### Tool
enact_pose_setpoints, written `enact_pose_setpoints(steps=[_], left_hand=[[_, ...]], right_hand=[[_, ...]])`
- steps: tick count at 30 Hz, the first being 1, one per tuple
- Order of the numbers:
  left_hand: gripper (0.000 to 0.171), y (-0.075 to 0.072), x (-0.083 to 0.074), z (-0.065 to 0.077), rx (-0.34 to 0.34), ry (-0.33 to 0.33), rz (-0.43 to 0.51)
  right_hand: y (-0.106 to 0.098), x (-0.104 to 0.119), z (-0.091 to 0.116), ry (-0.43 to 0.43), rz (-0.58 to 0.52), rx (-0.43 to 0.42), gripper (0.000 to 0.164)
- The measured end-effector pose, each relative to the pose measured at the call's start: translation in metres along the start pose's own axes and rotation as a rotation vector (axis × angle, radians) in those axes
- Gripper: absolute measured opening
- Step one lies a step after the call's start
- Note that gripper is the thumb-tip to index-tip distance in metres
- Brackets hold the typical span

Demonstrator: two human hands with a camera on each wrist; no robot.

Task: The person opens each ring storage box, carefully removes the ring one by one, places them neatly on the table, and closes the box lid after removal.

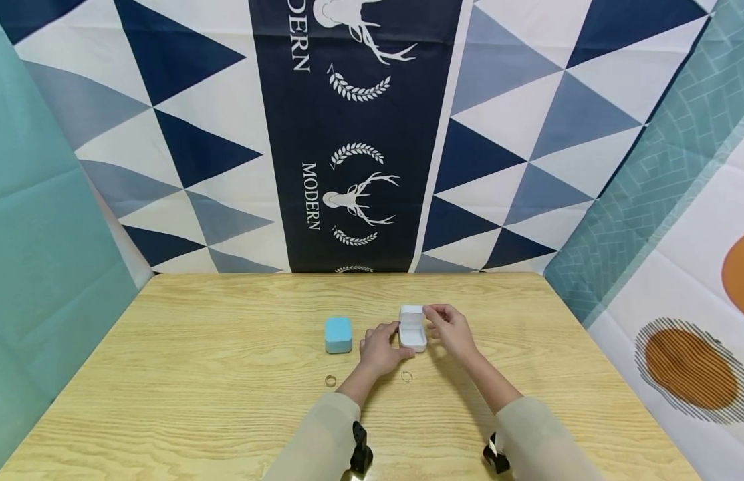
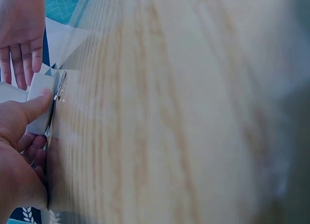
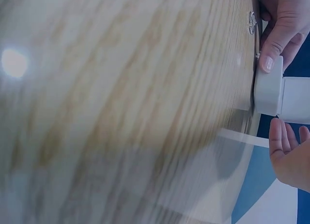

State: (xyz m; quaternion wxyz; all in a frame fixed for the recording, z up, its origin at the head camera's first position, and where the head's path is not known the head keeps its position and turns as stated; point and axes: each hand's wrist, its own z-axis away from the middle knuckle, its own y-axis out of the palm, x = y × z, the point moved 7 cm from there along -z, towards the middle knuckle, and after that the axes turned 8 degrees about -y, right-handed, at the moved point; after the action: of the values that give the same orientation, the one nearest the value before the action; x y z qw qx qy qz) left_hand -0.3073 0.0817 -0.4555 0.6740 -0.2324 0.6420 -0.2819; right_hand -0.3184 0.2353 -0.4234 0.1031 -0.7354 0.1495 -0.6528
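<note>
A white ring box (image 1: 412, 337) stands on the table with its lid raised. My left hand (image 1: 380, 349) grips its base from the left, thumb across the front; the left wrist view shows that thumb pressed on the white wall (image 2: 41, 100). At the right side of the lid is my right hand (image 1: 452, 331), its fingertips at or very near the edge. In the left wrist view the fingers of the right hand (image 2: 22, 40) look straight and loose. A thin silver ring (image 1: 407, 377) lies in front of the box.
A closed light-blue box (image 1: 338, 335) stands left of my left hand. Before it lies a darker gold-coloured ring (image 1: 330, 381), near my left forearm. The wooden table (image 1: 197, 374) ends at a patterned cloth (image 1: 359, 133) behind, with more cloth on both sides.
</note>
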Motion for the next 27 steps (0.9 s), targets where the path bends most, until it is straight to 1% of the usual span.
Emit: enact_pose_setpoints(steps=[3, 9, 20, 27], left_hand=[[0.068, 0.0002, 0.0002, 0.0003, 0.0, 0.002, 0.0], [0.069, 0.001, 0.0013, 0.0004, 0.004, 0.001, 0.002], [0.069, 0.0023, 0.0016, -0.0013, -0.003, 0.01, -0.004], [0.07, 0.0012, 0.0008, -0.0018, -0.008, 0.018, -0.005]], right_hand=[[0.0024, -0.0003, -0.0011, 0.007, 0.0, 0.009, 0.054], [0.0062, -0.0016, -0.0035, 0.02, 0.021, 0.024, 0.051], [0.0094, -0.0036, -0.0057, 0.04, 0.016, 0.035, 0.05], [0.0101, -0.0056, -0.0075, 0.037, 0.027, 0.055, 0.055]])
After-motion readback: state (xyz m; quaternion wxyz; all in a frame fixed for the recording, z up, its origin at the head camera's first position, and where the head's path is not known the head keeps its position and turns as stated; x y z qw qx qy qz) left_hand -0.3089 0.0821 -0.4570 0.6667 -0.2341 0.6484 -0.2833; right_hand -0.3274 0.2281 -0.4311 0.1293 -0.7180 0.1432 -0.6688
